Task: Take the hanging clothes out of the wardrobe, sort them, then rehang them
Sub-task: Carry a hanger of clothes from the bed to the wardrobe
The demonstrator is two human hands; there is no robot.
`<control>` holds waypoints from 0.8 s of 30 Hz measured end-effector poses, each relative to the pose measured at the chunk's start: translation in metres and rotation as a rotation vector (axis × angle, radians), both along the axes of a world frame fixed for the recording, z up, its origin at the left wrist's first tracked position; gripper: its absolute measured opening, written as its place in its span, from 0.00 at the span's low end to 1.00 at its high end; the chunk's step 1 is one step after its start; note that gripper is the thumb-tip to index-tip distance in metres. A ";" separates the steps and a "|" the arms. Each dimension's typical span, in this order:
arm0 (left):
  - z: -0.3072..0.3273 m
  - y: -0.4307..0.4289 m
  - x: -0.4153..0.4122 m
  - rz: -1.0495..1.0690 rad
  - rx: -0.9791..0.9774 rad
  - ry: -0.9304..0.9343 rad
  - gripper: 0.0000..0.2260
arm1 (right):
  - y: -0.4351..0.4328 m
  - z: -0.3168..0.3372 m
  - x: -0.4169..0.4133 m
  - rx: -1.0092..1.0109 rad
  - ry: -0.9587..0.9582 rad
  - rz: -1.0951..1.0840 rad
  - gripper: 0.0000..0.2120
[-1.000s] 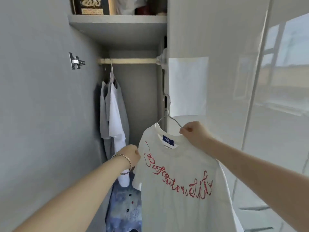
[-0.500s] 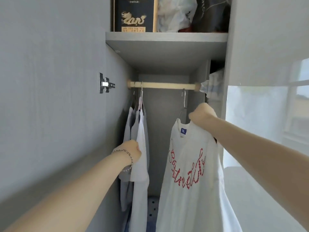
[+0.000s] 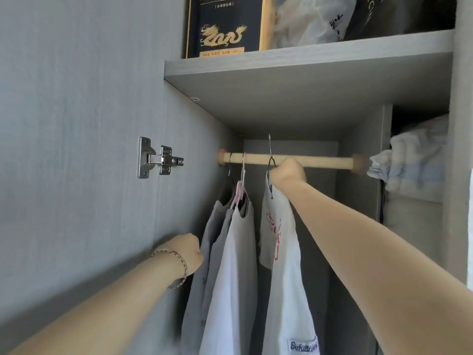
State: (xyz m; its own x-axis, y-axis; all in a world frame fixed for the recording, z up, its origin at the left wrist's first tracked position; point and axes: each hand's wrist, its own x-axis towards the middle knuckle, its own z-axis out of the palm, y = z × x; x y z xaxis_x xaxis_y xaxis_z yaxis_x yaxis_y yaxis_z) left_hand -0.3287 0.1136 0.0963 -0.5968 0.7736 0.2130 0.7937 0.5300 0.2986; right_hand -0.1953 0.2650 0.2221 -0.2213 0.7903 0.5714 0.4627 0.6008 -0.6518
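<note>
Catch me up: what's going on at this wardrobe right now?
A person is rehanging clothes. Their right hand grips the wire hanger carrying a white T-shirt with red lettering, lifted so its hook stands above the wooden rod, apparently not seated on it yet. Their left hand holds the grey shirt at the left end of the rod, where a pale shirt hangs beside it, leaving a gap for the T-shirt.
</note>
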 end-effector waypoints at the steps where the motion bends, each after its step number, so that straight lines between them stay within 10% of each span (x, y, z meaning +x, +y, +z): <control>1: 0.000 0.003 -0.003 0.015 0.018 -0.005 0.09 | 0.008 -0.004 -0.008 -0.010 0.000 0.009 0.10; 24: -0.010 -0.004 0.006 -0.009 0.000 -0.064 0.10 | 0.011 -0.072 -0.028 -0.283 -0.167 0.200 0.12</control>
